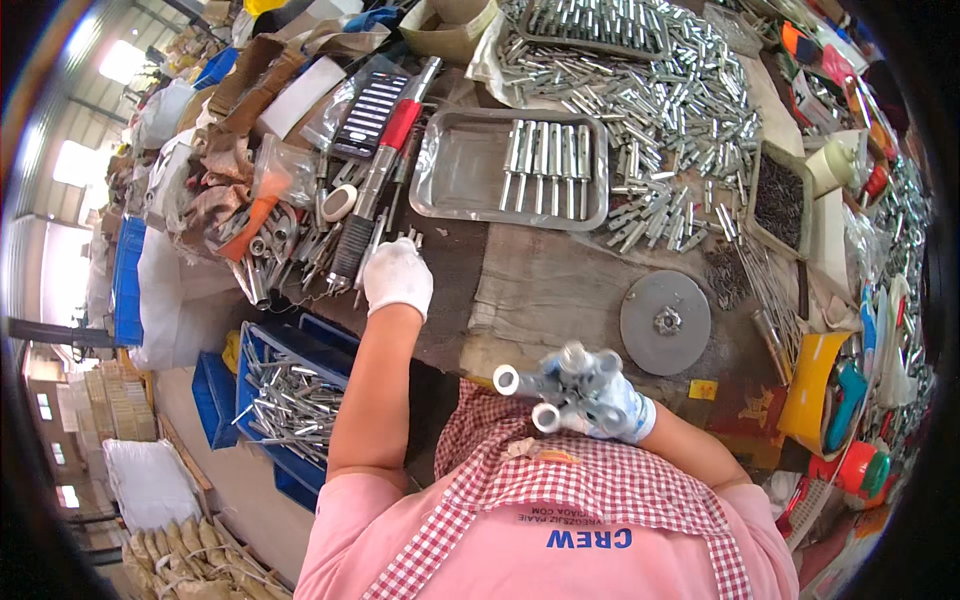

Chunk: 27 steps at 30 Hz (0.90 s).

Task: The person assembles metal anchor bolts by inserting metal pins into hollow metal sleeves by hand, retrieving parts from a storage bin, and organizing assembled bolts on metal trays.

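My left hand [398, 278], in a white glove, rests at the tool pile on the left of the bench. Its fingers are closed, and small metal ends [416, 237] poke out just past them; what they grip is hidden. Close to my apron, my right hand [620, 408], in a white and blue glove, is wrapped round a bunch of shiny metal tubes [565, 385]. Their round hollow ends point toward me and to the left. Ahead lies a grey metal tray [455, 190] with a row of silver pins [545, 165] standing side by side.
A grey round disc [650, 335] lies right of centre. Heaped silver metal parts [640, 110] cover the far right, beside a bin of dark small pieces [780, 200]. A red and black rod tool [385, 160] lies left. Blue crates [250, 400] of metal parts stand below the bench.
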Each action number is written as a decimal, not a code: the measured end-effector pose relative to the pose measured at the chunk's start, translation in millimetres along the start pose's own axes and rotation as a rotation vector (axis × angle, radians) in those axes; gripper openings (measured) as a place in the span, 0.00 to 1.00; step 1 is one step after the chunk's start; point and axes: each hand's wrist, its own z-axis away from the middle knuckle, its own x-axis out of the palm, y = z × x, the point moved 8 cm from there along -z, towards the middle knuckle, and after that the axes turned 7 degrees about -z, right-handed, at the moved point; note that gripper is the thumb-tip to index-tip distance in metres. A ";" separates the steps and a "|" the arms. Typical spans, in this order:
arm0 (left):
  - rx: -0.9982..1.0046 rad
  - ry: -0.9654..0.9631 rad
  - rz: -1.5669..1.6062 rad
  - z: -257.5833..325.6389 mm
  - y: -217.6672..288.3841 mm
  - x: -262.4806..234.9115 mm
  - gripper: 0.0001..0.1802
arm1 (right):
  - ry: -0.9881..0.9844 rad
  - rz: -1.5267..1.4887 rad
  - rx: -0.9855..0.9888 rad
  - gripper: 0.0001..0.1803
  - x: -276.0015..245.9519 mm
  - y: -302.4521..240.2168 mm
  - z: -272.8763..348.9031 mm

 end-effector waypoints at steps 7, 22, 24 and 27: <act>-0.076 -0.230 0.018 -2.7 5.6 3.1 0.11 | 0.113 -0.140 0.219 0.28 -3.4 15.5 -0.7; 0.545 0.485 1.904 86.6 29.1 -147.6 0.33 | 0.243 0.043 0.331 0.28 -20.5 30.5 -2.0; 0.582 0.517 1.796 94.3 37.5 -150.3 0.35 | 0.243 0.029 0.338 0.28 -18.5 30.5 -2.0; 0.666 0.449 1.664 98.3 47.2 -132.8 0.33 | 0.259 -0.018 0.276 0.20 -18.5 27.1 -2.4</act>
